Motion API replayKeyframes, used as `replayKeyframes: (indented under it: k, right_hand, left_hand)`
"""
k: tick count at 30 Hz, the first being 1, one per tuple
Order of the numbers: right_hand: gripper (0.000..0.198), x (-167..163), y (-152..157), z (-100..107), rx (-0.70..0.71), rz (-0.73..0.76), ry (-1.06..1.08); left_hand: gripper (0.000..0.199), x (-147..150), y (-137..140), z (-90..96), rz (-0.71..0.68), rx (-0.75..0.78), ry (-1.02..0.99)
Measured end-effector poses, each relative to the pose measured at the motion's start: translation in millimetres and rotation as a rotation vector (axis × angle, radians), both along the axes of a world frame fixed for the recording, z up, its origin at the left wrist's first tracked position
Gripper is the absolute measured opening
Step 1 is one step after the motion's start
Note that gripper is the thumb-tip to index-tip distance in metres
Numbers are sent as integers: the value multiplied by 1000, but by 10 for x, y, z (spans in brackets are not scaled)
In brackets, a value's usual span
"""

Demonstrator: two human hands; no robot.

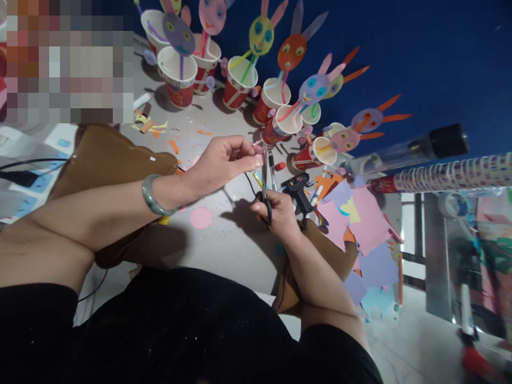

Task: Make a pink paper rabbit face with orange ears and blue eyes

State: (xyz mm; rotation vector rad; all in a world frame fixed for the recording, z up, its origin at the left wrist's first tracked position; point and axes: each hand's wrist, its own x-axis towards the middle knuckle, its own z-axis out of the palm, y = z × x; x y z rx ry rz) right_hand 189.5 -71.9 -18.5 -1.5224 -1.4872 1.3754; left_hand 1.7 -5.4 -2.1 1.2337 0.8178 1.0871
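My right hand point(276, 210) is closed round the dark handles of a pair of scissors point(264, 173), whose blades point away from me. At the blade tips, my left hand point(230, 160) pinches a small piece of pink paper point(257, 149), mostly hidden by the fingers. Below the left hand a pink paper circle point(200, 218) lies flat on the table. Just beyond the scissors are a black pen point(272, 168) and a small red cap point(280, 166). A black glue gun point(299, 191) rests to the right of my right hand.
Red paper cups point(236, 90) with paper rabbit heads on straws line the back of the table. Coloured paper sheets point(370, 218) pile up at the right, below a long stack of cups point(452, 173). Paper scraps point(150, 125) and a brown cushion point(116, 165) are at the left.
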Motion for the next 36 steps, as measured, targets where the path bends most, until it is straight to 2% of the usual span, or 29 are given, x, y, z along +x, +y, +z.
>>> replayKeyframes:
  k: [6,11,16,22,32,36]
  right_hand:
    - [66,-5,-3,5,9,19,-21]
    - [66,-5,-9,10,7,31,-16]
    - [66,-13,-19,9,-3,40,-17]
    - [67,-29,-11,10,-47,62,0]
    - [69,-34,-7,6,-45,75,-9]
    - [69,-47,2,21,-58,60,-16]
  left_hand:
    - [17,-20,-5,66,-11,19,-7]
    - [12,-11,29,41,-4,-44,-35]
    - [24,-23,62,99,25,-69,-32]
    - [33,-95,41,215,-37,-19,-39]
    - [19,-103,127,145,46,75,-64]
    - [12,-113,57,192,124,108,-11]
